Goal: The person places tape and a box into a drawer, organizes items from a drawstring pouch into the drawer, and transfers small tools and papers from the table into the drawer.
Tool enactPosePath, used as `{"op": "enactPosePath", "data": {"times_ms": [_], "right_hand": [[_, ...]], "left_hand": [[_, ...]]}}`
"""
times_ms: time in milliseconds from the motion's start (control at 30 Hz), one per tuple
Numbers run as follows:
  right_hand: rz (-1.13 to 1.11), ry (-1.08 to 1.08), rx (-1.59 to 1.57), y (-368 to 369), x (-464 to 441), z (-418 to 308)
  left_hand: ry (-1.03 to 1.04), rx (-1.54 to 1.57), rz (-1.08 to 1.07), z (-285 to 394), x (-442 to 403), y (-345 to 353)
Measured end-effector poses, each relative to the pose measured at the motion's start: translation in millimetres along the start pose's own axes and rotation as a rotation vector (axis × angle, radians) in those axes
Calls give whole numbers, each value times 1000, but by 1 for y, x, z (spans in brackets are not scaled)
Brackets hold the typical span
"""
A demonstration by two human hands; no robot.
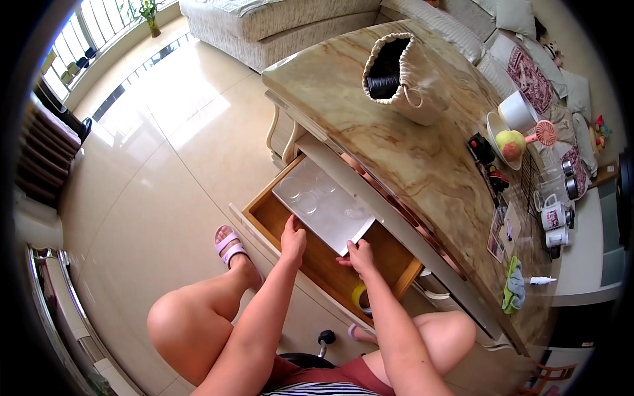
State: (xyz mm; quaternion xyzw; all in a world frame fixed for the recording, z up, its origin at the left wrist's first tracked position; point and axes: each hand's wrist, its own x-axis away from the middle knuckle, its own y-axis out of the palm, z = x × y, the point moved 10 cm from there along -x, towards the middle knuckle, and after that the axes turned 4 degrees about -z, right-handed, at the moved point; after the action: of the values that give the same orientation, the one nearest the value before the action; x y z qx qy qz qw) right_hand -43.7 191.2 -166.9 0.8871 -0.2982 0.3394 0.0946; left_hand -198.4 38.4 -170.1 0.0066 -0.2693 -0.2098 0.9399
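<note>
A shallow white plastic box [323, 204] with round marks on its surface lies in the open wooden drawer [267, 211], tilted across it. At the box's near long side, my left hand [293, 239] holds the edge with curled fingers, partly hidden. My right hand [358, 257] pinches the box's near right corner, thumb on top and fingers below. A yellow roll of tape [360, 299] sits in the drawer's near right part, beside my right forearm.
Above the drawer is a marble-topped table [317, 86] with a drawstring bag [422, 92], a fruit bowl [496, 135], mugs [553, 214], a cloth [514, 287] and a small white bottle [541, 280]. A sofa [264, 33] stands behind. My legs flank the drawer.
</note>
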Motion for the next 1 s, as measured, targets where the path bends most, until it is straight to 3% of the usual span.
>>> {"op": "enactPosePath", "data": {"times_ms": [200,700,767,1000], "right_hand": [[11,23,17,0,-5,5],[-25,-23,172,-9,0,10],[-5,-27,212,-17,6,10],[39,-97,375,-45,22,16]], "left_hand": [[70,-53,12,3,1,-1],[-125,-277,-25,4,13,3],[87,-302,30,5,8,2],[291,-670,91,18,42,18]]}}
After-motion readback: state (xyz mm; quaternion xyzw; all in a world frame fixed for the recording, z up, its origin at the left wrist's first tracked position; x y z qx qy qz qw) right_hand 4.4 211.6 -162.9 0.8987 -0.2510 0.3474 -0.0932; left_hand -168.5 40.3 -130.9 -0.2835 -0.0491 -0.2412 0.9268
